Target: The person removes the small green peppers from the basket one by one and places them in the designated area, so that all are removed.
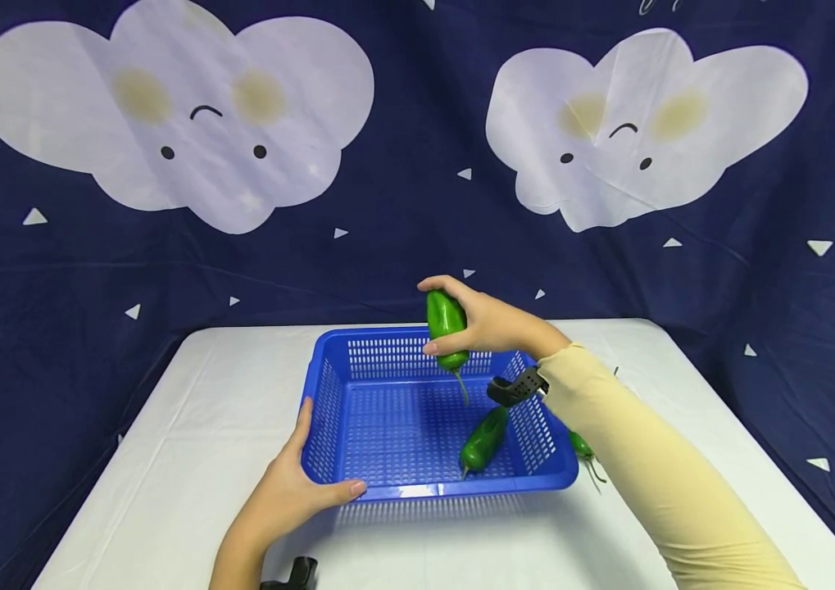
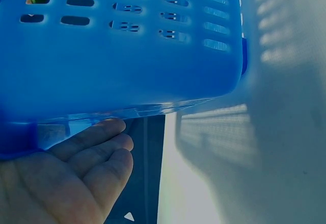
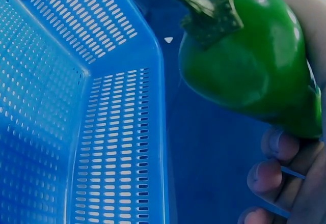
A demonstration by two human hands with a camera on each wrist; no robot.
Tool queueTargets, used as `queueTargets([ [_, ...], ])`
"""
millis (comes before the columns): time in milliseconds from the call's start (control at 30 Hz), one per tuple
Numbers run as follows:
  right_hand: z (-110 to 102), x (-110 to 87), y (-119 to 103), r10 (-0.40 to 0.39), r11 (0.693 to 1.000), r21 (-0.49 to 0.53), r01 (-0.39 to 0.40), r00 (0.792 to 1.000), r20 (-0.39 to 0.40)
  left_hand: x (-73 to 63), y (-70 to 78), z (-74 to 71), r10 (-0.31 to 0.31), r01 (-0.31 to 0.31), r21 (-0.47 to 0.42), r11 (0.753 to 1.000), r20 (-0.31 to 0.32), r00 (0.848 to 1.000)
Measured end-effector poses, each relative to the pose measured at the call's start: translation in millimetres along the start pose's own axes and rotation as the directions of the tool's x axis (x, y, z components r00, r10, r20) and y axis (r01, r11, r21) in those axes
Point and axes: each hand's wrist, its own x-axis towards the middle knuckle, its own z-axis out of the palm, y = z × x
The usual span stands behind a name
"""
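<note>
My right hand (image 1: 487, 321) grips a green pepper (image 1: 446, 315) above the back part of a blue plastic basket (image 1: 441, 492), thumb on one side and fingers on the other. The pepper's stem points down into the basket, and in the right wrist view the pepper (image 3: 244, 56) appears large beside the basket's slotted wall (image 3: 114, 147). A second green pepper (image 1: 485, 440) lies inside, toward the front right. My left hand (image 1: 292, 483) holds the front left corner, its thumb along the front rim and its fingers at the left side; several fingertips (image 2: 119, 142) show near the rim.
The basket stands on a white-covered table (image 1: 144, 492). To its right, partly hidden by my right sleeve (image 1: 653, 459), lies more green pepper (image 1: 581, 446) with thin stems showing. A dark blue cloth (image 1: 417, 147) with clouds and triangles hangs behind the table.
</note>
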Motion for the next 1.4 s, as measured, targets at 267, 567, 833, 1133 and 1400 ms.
queueTargets([
  [267,-8.1,-10.7,5.0,0.016,0.999,-0.036,-0.016,1.000,0.002,-0.3,-1.6,1.4,-0.001,0.001,-0.001,1.000,0.005,1.000],
  [567,-36.6,-38.2,22.6,0.011,0.999,-0.050,-0.013,1.000,-0.022,0.0,-0.4,0.8,0.008,-0.008,0.004,1.000,0.004,1.000],
  [833,-58.3,-65.9,43.5,0.071,0.997,-0.026,-0.072,0.996,-0.045,-0.2,-0.9,-0.2,0.012,-0.012,-0.002,1.000,0.004,1.000],
  [1133,-76.3,-96.0,57.4,0.125,0.989,-0.065,-0.131,0.987,-0.097,0.5,-0.7,-0.7,0.010,-0.010,0.002,1.000,0.008,1.000],
  [1400,-87.2,-118.6,70.5,0.170,0.981,-0.071,-0.180,0.977,-0.126,1.3,-2.4,-0.8,0.013,-0.013,-0.003,1.000,0.015,1.000],
])
